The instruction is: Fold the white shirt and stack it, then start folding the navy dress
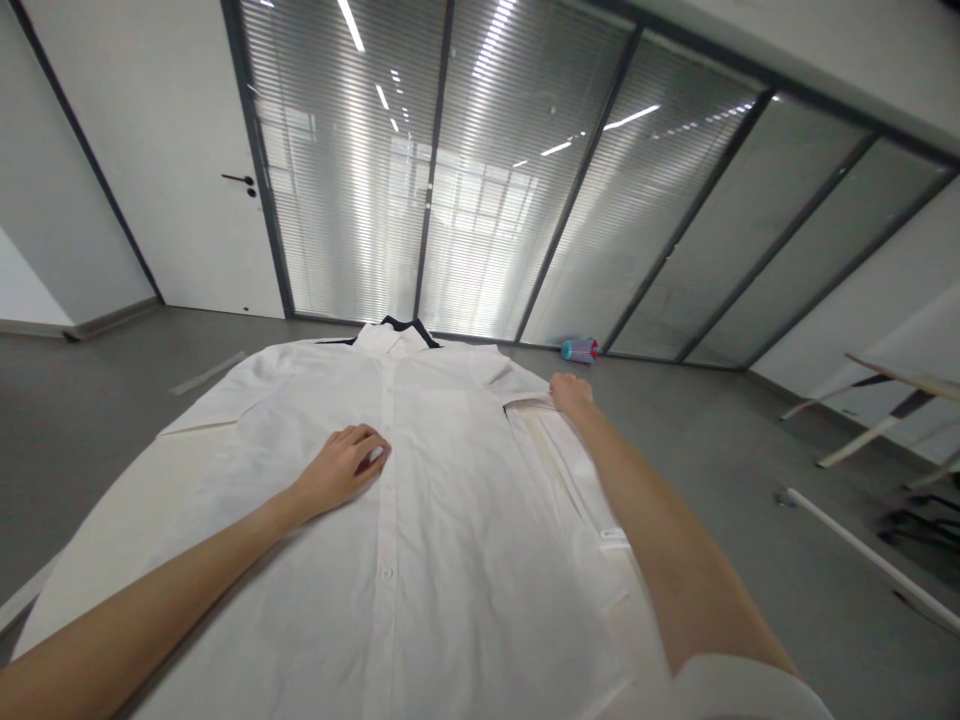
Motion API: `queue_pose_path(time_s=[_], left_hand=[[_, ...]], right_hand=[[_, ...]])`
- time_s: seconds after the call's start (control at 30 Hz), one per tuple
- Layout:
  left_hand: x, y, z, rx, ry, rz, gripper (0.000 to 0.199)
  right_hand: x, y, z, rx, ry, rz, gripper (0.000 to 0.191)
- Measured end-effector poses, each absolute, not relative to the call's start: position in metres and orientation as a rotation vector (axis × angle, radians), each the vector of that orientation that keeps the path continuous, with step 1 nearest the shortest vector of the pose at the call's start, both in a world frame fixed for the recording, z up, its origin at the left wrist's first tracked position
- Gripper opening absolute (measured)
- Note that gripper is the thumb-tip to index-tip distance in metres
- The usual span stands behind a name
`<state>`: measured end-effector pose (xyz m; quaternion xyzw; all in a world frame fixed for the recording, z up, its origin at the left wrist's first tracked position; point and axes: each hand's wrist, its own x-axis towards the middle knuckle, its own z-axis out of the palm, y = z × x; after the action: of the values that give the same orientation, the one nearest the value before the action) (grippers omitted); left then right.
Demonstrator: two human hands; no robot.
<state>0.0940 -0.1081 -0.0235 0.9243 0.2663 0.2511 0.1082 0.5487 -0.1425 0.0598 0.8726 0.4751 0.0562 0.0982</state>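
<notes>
A white short-sleeved button shirt (442, 480) lies spread out, front side up, on a pale rounded board or table (127, 500), its collar at the far end. Near the button placket, my left hand (345, 465) rests on the shirt front with fingers curled; whether cloth is pinched in them is hard to see. My right hand (571, 392) is closed on the edge of the sleeve at the right. Below that sleeve, a dark gap and folds show along the shirt's side.
Behind stand a glass partition with blinds (480, 200) and a white door (172, 160). A blue and red bundle (579, 350) lies on the grey floor. At the right are a wooden-legged table (900, 375) and a white bar (870, 555).
</notes>
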Motion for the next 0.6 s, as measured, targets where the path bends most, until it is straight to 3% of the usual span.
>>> queue_pose_path(time_s=[0.33, 0.6], left_hand=[[0.094, -0.107, -0.024, 2.732, 0.789, 0.742, 0.027], [0.094, -0.109, -0.021, 2.744, 0.791, 0.710, 0.025]], right_hand=[[0.570, -0.147, 0.052, 2.809, 1.063, 0.177, 0.040], [0.562, -0.135, 0.065, 3.039, 1.110, 0.245, 0.049]])
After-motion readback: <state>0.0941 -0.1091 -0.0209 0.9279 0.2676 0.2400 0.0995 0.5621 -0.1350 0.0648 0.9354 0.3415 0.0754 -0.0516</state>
